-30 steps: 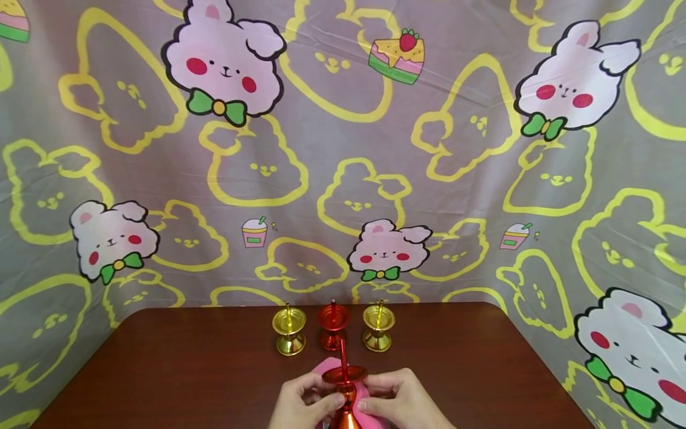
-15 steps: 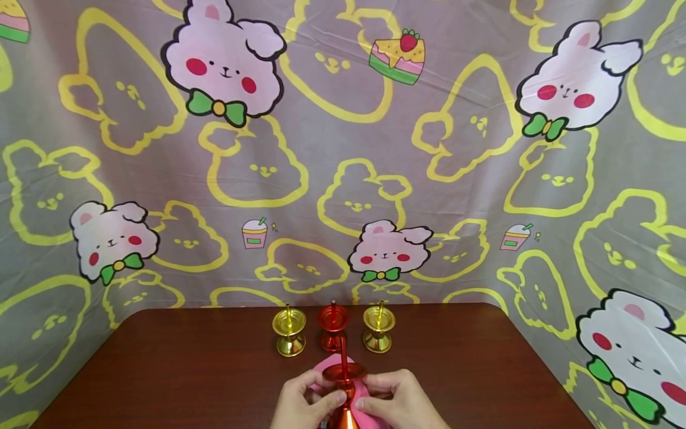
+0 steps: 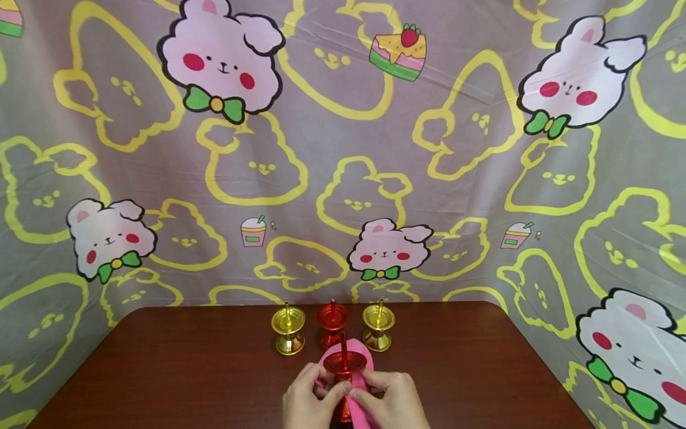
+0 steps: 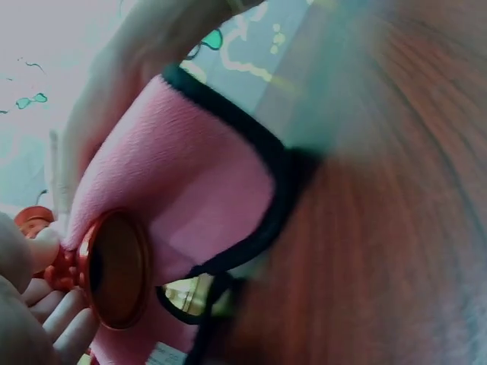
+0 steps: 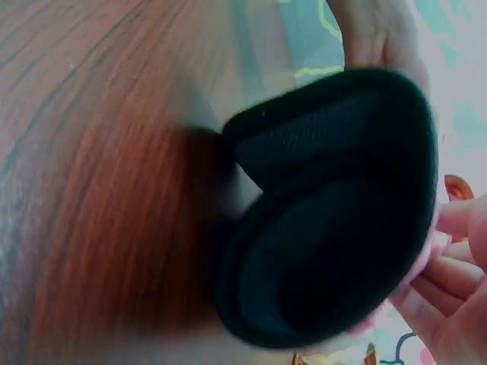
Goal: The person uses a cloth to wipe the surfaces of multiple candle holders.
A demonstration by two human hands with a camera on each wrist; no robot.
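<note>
The brown table (image 3: 187, 369) extends beyond both hands. The left hand (image 3: 308, 400) grips the near red holder (image 3: 343, 364) at its stem, between the hands; the right hand (image 3: 393, 402) pinches the pink cloth (image 4: 183, 167) against it. Compared with the earlier frame, the cloth shows higher behind the dish. A gold holder (image 3: 288, 322), a far red holder (image 3: 333, 320) and a second gold holder (image 3: 378, 322) stand beyond the hands.

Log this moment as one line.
left hand: pinches red candlestick | right hand: holds pink black-edged cloth | table: two gold candlesticks, rear red candlestick
</note>
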